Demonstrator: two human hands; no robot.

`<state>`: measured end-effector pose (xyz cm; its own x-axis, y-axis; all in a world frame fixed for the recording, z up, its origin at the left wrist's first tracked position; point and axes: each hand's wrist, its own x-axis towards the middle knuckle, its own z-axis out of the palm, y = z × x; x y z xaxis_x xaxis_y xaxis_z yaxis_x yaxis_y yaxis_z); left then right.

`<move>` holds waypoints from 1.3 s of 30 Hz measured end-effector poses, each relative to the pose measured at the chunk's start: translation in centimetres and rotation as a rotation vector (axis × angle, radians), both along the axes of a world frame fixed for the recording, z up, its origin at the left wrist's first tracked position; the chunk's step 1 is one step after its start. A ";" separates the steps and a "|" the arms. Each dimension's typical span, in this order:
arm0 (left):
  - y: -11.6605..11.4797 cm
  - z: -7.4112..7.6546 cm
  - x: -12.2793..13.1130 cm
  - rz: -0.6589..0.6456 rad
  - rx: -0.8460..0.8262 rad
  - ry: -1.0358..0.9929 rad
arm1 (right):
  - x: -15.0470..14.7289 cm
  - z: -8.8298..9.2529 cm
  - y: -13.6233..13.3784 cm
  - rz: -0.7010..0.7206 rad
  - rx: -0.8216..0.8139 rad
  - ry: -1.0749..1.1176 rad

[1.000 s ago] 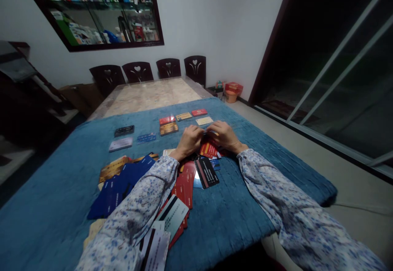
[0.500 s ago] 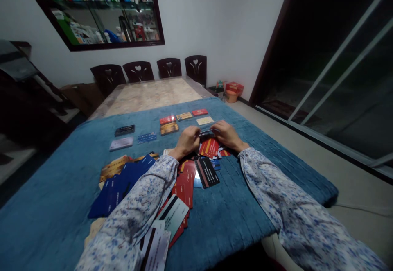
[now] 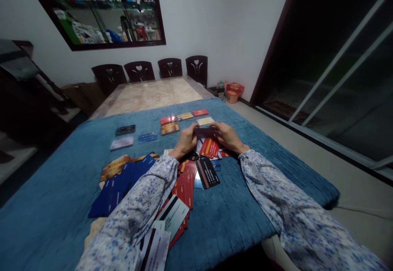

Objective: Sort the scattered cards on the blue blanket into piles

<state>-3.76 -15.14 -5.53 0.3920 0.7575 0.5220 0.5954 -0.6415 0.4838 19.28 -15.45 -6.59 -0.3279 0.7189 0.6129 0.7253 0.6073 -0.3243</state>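
Observation:
Between my two hands a dark plastic card (image 3: 205, 131) is held by its ends, just above the table; whether it is one card or a few I cannot tell. My left hand (image 3: 186, 142) pinches its left end, and my right hand (image 3: 227, 136) grips the right end. Below them lie fanned red cards (image 3: 209, 147) and a black card with a stripe (image 3: 207, 173). Near my left forearm spread blue cards (image 3: 123, 185), red cards (image 3: 186, 185) and a pale green striped card (image 3: 174, 215). A cream card (image 3: 205, 121) lies just beyond my hands.
Small card stacks stand farther back: a gold stack (image 3: 170, 128), a black stack (image 3: 125, 129), a silver stack (image 3: 122, 143) and a red stack (image 3: 200, 112). A blue cloth (image 3: 233, 205) covers the near part of the marble table (image 3: 153, 93). Dark chairs (image 3: 196, 69) line the far end.
The held card has tilted, so more of its dark face shows. My left hand has shifted slightly. Cards on the table look unmoved.

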 end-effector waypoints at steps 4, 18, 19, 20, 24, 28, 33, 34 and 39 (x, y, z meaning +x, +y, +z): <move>0.0 -0.2 -0.1 -0.007 0.009 0.039 | 0.0 0.1 -0.2 0.003 -0.019 -0.015; -0.4 0.3 0.1 0.057 0.029 0.144 | -0.7 -0.7 0.3 -0.001 -0.021 0.050; -0.3 0.3 0.1 0.056 0.030 0.119 | -0.7 -0.8 0.4 0.014 -0.018 0.074; -0.2 0.2 0.1 0.054 0.031 0.091 | -0.7 -0.8 0.6 0.035 -0.010 0.099; 0.1 -0.1 0.2 0.029 0.030 -0.004 | -0.7 -0.9 0.9 0.115 0.022 0.137; 0.2 -0.2 0.3 0.039 0.018 -0.033 | -0.6 -0.7 0.8 0.137 -0.013 0.095; 0.3 -0.2 0.3 0.065 0.022 -0.020 | -0.6 -0.8 0.7 0.145 -0.008 0.084; 0.3 -0.2 0.3 0.061 0.025 -0.017 | -0.6 -0.8 0.8 0.151 -0.003 0.088; 0.5 -0.3 0.1 -0.009 0.026 0.027 | -0.2 -0.9 0.9 0.185 -0.001 0.075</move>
